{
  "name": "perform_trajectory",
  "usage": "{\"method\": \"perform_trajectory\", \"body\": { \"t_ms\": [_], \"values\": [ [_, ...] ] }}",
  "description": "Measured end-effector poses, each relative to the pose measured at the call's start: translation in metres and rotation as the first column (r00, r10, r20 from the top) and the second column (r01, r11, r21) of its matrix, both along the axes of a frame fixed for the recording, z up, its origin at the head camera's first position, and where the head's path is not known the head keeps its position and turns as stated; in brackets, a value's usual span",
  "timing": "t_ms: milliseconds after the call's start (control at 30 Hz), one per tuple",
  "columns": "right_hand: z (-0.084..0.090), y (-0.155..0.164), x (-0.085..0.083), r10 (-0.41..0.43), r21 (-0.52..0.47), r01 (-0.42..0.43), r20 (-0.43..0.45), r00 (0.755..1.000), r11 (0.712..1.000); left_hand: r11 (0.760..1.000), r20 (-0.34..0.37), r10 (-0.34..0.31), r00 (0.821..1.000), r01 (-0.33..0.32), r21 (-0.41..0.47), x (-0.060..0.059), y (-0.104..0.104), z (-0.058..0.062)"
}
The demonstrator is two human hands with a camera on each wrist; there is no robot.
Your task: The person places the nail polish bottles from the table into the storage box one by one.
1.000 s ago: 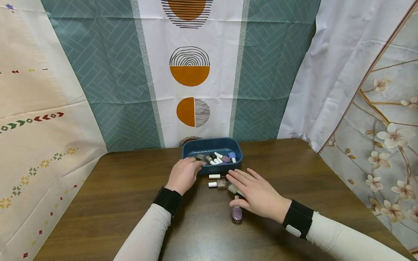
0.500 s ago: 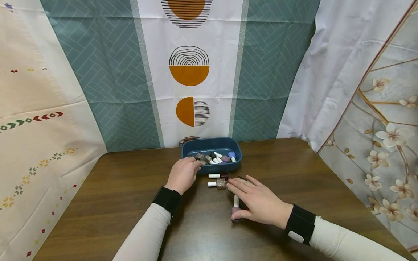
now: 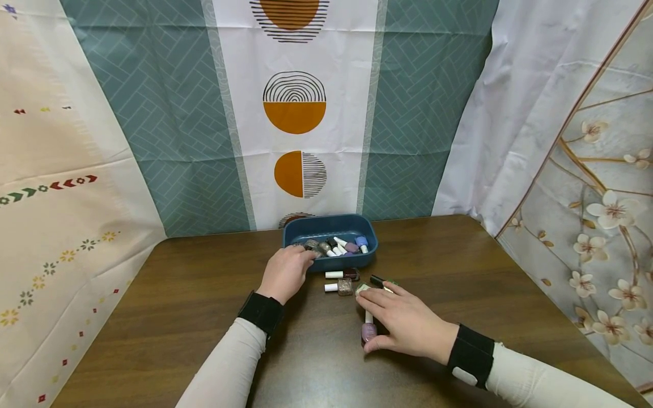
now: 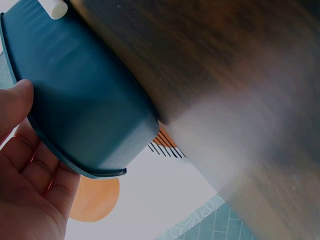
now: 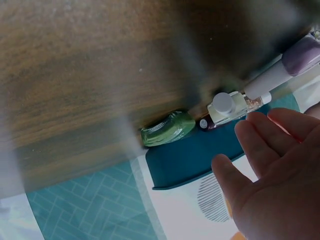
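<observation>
My left hand [image 3: 288, 272] holds the near left rim of a dark blue plastic bin [image 3: 352, 263]; the left wrist view shows the thumb on the outer wall of the bin [image 4: 85, 95] and the fingers behind the rim. Over nail polish bottles on the table, my right hand [image 3: 410, 326] is spread loosely, palm down. Its thumb lies at a purple nail polish bottle [image 3: 369, 332], and its fingers partly cover a pale green bottle [image 3: 362, 288] and a black-capped one [image 3: 377, 280]. The right wrist view shows a green bottle [image 5: 167, 131] beyond the fingertips.
Several nail polish bottles lie inside the bin, among them a blue one [image 3: 361, 242]. A dark red bottle [image 3: 351, 274] and a glitter bottle [image 3: 344, 287] lie before it. The wooden table [image 3: 204, 317] meets patterned cloths [image 3: 189, 170] at the back and sides.
My right hand has drawn slightly toward me and down, its thumb now at the base of the purple bottle. More of the dark red and black-capped bottles shows. The left hand stays on the bin.
</observation>
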State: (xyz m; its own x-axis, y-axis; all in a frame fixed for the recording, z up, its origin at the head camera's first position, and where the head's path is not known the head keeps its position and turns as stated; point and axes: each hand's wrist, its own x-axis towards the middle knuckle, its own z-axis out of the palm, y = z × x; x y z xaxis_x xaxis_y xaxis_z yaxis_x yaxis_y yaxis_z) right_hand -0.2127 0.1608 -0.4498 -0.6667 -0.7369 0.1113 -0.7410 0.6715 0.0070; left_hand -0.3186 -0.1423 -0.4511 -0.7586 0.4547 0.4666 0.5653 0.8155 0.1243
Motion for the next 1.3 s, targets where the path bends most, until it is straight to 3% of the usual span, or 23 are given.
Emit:
{"method": "perform_trajectory", "body": {
  "t_ms": [300, 833, 867, 1000, 1067, 1100, 1300],
  "values": [
    [-0.001, 0.000, 0.003, 0.050, 0.003, -0.050, -0.054, 0.997, 0.999, 1.000, -0.017, -0.001, 1.000, 0.001, -0.007, -0.002, 0.000, -0.002],
    [-0.006, 0.004, 0.003, 0.075, 0.013, -0.074, -0.021, 0.997, 0.997, 1.000, 0.001, 0.007, 1.000, -0.007, -0.011, 0.001, 0.000, 0.001],
    [-0.020, 0.009, -0.005, 0.089, -0.017, -0.090, -0.025, 0.996, 0.996, 1.000, 0.003, 0.008, 1.000, -0.008, -0.012, 0.001, 0.000, 0.001],
    [-0.018, 0.010, -0.007, 0.091, -0.019, -0.091, 0.003, 0.996, 0.996, 1.000, 0.003, 0.011, 1.000, -0.011, -0.013, 0.000, 0.000, 0.000],
    [-0.017, 0.011, -0.007, 0.104, -0.019, -0.104, -0.012, 0.995, 0.994, 1.000, 0.000, 0.010, 1.000, -0.010, -0.014, 0.000, 0.000, 0.000],
    [-0.004, 0.007, 0.000, 0.093, 0.009, -0.093, -0.007, 0.996, 0.996, 1.000, -0.002, 0.009, 1.000, -0.009, -0.013, 0.000, 0.000, 0.000],
    [-0.003, 0.007, 0.000, 0.115, 0.006, -0.115, -0.053, 0.992, 0.993, 1.000, 0.004, 0.005, 1.000, -0.005, -0.007, 0.000, 0.001, 0.000]
  ]
}}
